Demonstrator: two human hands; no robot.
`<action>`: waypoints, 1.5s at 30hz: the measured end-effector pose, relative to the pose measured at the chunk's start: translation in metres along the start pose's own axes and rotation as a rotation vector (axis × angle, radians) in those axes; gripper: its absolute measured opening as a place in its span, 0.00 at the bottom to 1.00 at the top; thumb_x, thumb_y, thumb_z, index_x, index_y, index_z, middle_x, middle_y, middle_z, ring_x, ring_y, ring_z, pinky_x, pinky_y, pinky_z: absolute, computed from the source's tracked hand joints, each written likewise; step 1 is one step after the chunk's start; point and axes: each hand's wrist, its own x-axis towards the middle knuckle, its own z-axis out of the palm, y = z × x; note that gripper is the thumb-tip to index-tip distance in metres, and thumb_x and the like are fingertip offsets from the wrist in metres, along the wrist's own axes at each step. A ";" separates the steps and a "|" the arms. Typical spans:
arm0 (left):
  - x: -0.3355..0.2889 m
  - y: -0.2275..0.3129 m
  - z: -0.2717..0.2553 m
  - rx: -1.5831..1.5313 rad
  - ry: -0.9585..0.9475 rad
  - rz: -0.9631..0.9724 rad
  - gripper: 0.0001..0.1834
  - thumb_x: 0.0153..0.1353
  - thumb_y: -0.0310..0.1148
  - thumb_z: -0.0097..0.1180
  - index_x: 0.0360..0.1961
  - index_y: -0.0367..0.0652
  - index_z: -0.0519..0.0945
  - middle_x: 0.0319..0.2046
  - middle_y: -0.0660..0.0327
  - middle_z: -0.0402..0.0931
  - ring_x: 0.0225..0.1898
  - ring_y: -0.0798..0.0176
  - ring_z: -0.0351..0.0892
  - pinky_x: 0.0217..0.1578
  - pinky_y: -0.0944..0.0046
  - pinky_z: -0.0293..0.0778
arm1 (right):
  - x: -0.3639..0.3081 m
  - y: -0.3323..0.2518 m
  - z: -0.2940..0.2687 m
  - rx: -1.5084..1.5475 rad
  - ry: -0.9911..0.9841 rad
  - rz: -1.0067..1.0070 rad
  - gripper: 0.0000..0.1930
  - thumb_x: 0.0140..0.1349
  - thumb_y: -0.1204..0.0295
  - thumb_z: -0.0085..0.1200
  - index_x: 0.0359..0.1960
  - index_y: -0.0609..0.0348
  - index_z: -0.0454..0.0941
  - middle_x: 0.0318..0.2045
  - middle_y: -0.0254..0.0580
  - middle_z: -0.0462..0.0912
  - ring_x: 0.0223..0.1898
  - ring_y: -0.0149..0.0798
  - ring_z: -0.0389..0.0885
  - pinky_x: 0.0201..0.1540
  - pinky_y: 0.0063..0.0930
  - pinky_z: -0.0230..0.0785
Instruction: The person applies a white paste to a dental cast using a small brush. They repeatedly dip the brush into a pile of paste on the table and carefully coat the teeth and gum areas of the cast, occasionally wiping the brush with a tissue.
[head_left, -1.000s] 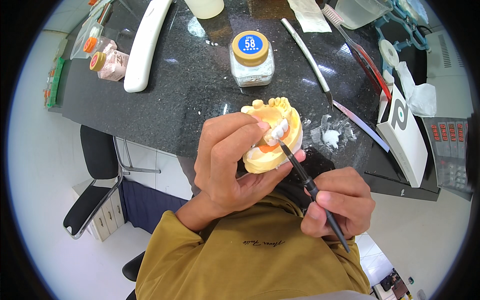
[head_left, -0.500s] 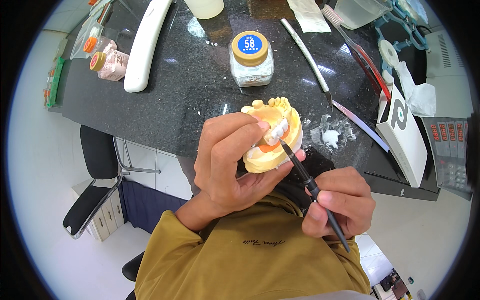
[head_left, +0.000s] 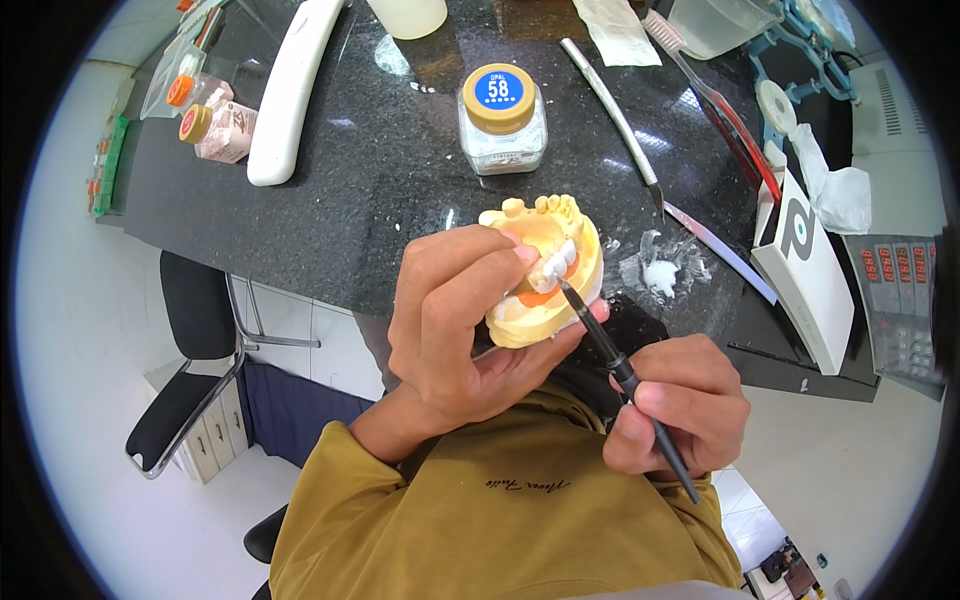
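Observation:
My left hand is closed round a yellow plaster dental model, tilted above the counter's near edge. White tooth crowns sit on its right side, beside a patch of orange. In a pen grip, my right hand holds a slim black brush. Its fine tip touches or almost touches the nearest white crown; the exact contact is too small to tell. Just beyond the model stands a square clear jar of white powder with a gold lid. White powder lies in a smear to the right of the model.
On the dark speckled counter lie a long white handle-like object, small jars, a silver-handled knife and a red toothbrush. A white box and a device with red digits stand at right. A black chair is at left.
Almost nothing differs. The dental model has tipped very slightly in my left hand, while the brush tip stays at the same crown.

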 end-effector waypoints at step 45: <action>0.026 0.046 -0.016 -0.789 -0.243 -0.489 0.27 0.40 0.30 0.75 0.42 0.37 0.74 0.41 0.58 0.73 0.43 0.67 0.73 0.46 0.69 0.69 | 0.093 -0.023 -0.080 -0.580 -0.098 0.269 0.08 0.59 0.73 0.59 0.34 0.67 0.81 0.22 0.34 0.80 0.25 0.22 0.74 0.31 0.16 0.67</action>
